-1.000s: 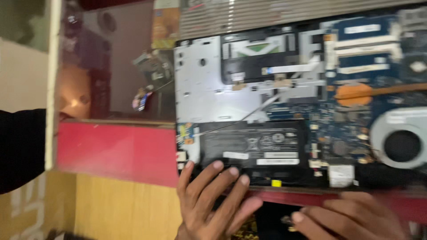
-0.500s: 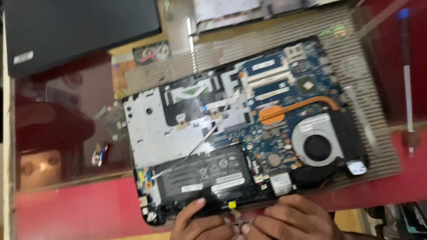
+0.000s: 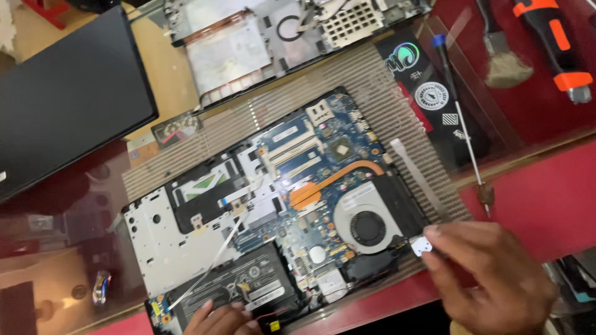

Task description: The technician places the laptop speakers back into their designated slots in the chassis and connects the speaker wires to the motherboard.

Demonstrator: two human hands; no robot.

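An opened laptop base [image 3: 186, 248] lies tilted on a ribbed mat [image 3: 379, 87], showing its blue circuit board [image 3: 316, 161], round fan [image 3: 367, 227], copper heat pipe and black battery [image 3: 248, 285]. My left hand [image 3: 218, 317] rests at the bottom edge, fingers spread flat on the battery's front. My right hand [image 3: 493, 276] is at the laptop's right corner. Its thumb and fingertip pinch a small white part [image 3: 421, 246] beside the fan.
A black laptop lid [image 3: 68, 93] lies at the top left, and a second stripped chassis [image 3: 279, 37] at the top. A thin screwdriver with a blue cap [image 3: 464, 130], a brush [image 3: 506, 59] and an orange-black tool [image 3: 559, 43] lie to the right. A grey flat strip [image 3: 422, 180] rests on the mat.
My right hand has moved from the laptop's front edge to its right corner and closed on the small white part. My left hand stays at the battery. The view has tilted and shifted.
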